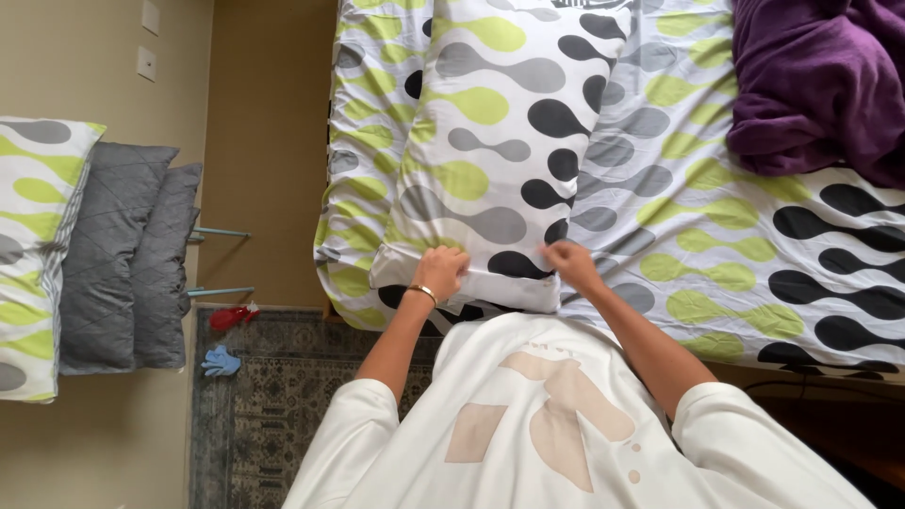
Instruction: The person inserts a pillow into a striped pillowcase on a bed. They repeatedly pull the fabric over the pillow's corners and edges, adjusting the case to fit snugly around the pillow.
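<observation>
A pillow [500,123] in a white case with grey, black and lime blob shapes lies on a bed [716,217] whose sheet has the same pattern. My left hand [440,271], with a thin gold bracelet on the wrist, is clenched on the near left corner of the pillowcase. My right hand [568,264] pinches the same near edge further right. Both arms reach out from my white shirt [547,424], which fills the bottom of the view.
A crumpled purple blanket [820,85] lies on the bed at the upper right. Two grey quilted pillows [127,254] and a patterned pillow [33,254] are stacked at the left. A patterned rug [273,405], a blue glove [222,361] and a red object [231,316] are near the bed.
</observation>
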